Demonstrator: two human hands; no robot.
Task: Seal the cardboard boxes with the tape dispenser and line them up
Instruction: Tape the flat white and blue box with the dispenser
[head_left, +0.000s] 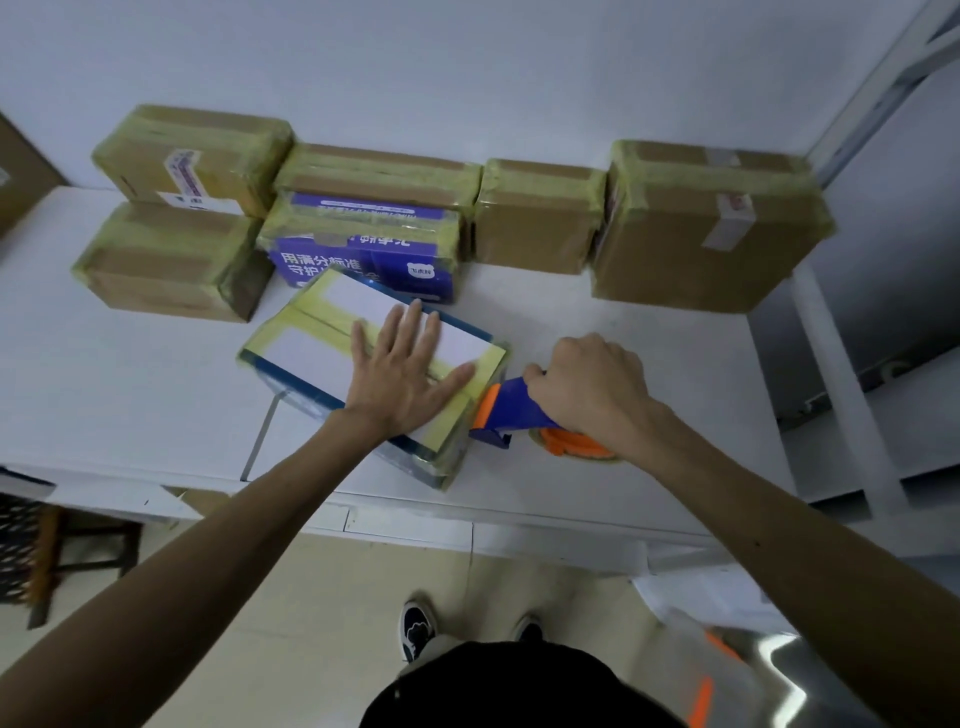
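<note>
On the tabletop (649, 364), the near box (311, 358) sits closest to the front edge, with the left grip (410, 364) flat on its top. The tape dispenser (511, 408) lies just right of it, at its right end, held in the right grip (587, 389). Directly behind the near box stands the middle box (363, 249), and the back-middle box (379, 171) is behind that. To their left, the front-left box (171, 260) lies before the back-left box (192, 156). To their right, the small box (540, 215) and the large box (706, 223) stand side by side against the wall (467, 62).
</note>
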